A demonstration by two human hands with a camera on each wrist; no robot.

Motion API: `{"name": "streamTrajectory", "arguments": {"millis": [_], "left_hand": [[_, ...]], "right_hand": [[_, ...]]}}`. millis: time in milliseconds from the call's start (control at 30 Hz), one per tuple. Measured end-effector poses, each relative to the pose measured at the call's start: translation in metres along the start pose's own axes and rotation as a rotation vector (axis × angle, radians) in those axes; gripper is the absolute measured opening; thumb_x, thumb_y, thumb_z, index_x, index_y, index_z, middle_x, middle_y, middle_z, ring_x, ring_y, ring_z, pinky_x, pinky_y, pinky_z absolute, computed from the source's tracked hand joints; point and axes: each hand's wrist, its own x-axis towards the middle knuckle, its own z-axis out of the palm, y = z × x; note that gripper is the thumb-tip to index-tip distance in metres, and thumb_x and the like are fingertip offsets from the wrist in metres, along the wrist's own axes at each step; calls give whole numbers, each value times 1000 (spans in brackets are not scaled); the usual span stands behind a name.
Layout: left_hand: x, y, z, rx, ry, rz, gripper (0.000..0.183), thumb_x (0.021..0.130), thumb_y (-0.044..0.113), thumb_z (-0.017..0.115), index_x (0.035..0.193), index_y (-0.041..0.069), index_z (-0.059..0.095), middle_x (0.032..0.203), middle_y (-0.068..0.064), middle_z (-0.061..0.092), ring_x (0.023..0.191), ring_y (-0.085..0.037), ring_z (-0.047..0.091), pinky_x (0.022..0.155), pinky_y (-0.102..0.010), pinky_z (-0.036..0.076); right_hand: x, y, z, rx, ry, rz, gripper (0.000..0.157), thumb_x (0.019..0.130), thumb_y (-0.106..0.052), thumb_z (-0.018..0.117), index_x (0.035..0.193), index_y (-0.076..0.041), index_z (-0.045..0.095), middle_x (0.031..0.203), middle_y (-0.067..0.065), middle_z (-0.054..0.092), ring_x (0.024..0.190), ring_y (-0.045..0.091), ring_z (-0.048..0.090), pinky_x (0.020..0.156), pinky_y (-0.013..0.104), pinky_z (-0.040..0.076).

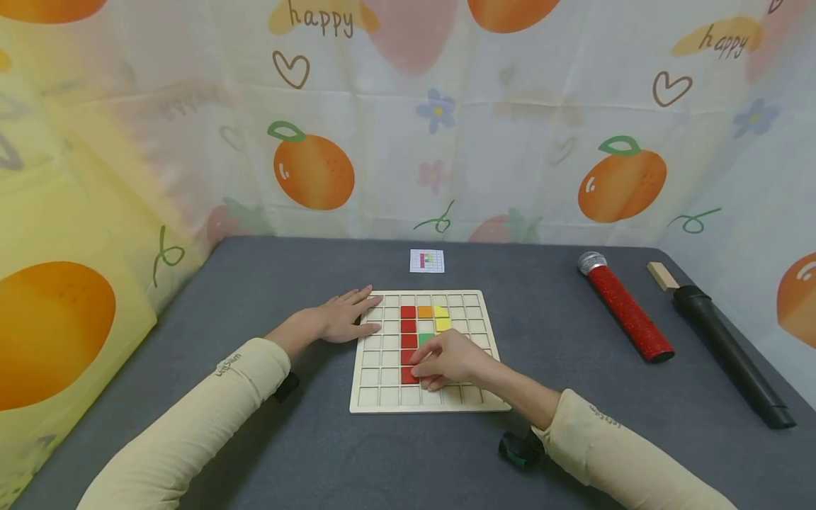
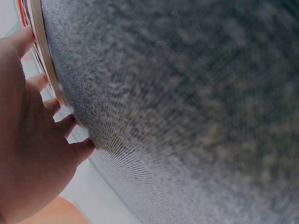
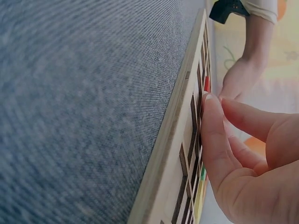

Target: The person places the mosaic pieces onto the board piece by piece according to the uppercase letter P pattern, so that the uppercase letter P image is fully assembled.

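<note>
A pale wooden grid board (image 1: 379, 397) lies on the table. It carries a column of red tiles (image 1: 408, 341), an orange tile (image 1: 424, 312), yellow tiles (image 1: 443, 324) and a green tile (image 1: 424, 339). My left hand (image 1: 341, 316) rests at the board's left edge with fingers spread; the left wrist view shows its fingers (image 2: 38, 81) along that edge. Over the board's lower middle, my right hand (image 1: 454, 360) has bent fingers, their tips at the lowest red tiles. From the right wrist, thumb and forefinger (image 3: 214, 126) nearly meet at the board; whether they pinch a tile is hidden.
A small pattern card (image 1: 426, 261) with a coloured grid lies behind the board. To the right are a red microphone (image 1: 627, 312), a black cylinder (image 1: 733, 354) and a small wooden block (image 1: 663, 276). A printed curtain (image 1: 382, 177) hangs behind the grey table (image 1: 287, 453).
</note>
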Motion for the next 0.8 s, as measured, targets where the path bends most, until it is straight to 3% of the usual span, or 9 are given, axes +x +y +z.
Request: {"name": "streamTrajectory", "arguments": {"millis": [300, 433, 567, 633, 667, 800], "left_hand": [[-1, -1, 0, 4, -5, 12, 74, 99, 55, 39, 155, 14, 14, 159, -13, 2, 143, -34, 5, 112, -54, 10], [-1, -1, -2, -5, -10, 11, 72, 98, 54, 40, 155, 15, 15, 159, -12, 4, 143, -33, 7, 112, -54, 11], [0, -1, -8, -11, -10, 22, 68, 100, 52, 38, 154, 16, 19, 158, -12, 8, 143, -34, 9, 111, -55, 12], [1, -2, -15, -15, 18, 42, 66, 101, 50, 37, 154, 15, 20, 158, -13, 11, 143, -35, 10, 110, -56, 12], [2, -1, -20, -14, 42, 50, 65, 101, 49, 37, 154, 14, 21, 158, -13, 12, 142, -35, 11, 110, -57, 12], [5, 1, -47, 8, 156, 74, 64, 102, 45, 38, 153, 11, 21, 157, -15, 15, 142, -36, 12, 110, -58, 10]], "right_hand": [[3, 4, -3, 78, -35, -3, 22, 89, -12, 69, 107, 2, 68, 81, 11, 68, 64, 16, 65, 62, 30, 56], [6, 12, -12, 193, -159, -14, 32, 94, -16, 64, 119, 3, 61, 93, 13, 67, 77, 20, 67, 71, 32, 56], [8, 12, -24, 254, -270, -108, 43, 97, -23, 59, 131, 3, 51, 114, 17, 61, 102, 27, 62, 89, 38, 50], [9, 7, -31, 131, -249, -218, 46, 98, -27, 56, 136, 0, 48, 125, 17, 56, 116, 27, 55, 96, 41, 45], [10, 3, -34, 7, -210, -285, 48, 99, -29, 55, 138, -2, 47, 131, 16, 53, 121, 27, 51, 99, 43, 42], [18, -13, -52, -655, 59, -504, 55, 98, -37, 55, 144, -9, 43, 147, 14, 38, 136, 31, 32, 106, 51, 30]]}}
